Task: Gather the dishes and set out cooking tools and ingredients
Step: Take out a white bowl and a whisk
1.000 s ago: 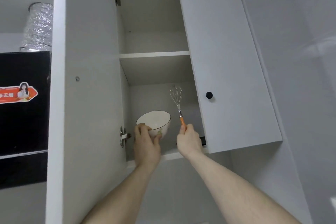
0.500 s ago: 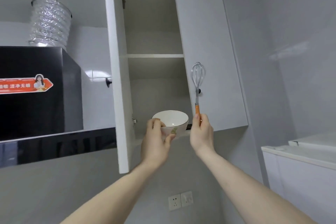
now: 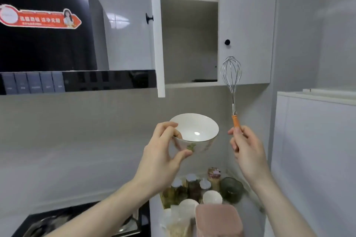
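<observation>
The left hand [image 3: 163, 152] is pinching the white bowl [image 3: 195, 131] by its rim below the open cabinet [image 3: 189, 44] while the right hand [image 3: 245, 146] is fisting the whisk [image 3: 231, 82] upright, risking the tilted bowl slipping

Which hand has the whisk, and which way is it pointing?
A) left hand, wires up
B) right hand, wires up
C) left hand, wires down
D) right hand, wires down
B: the right hand grips the whisk by its orange handle, wires pointing up, while the left hand holds the bowl.
</observation>
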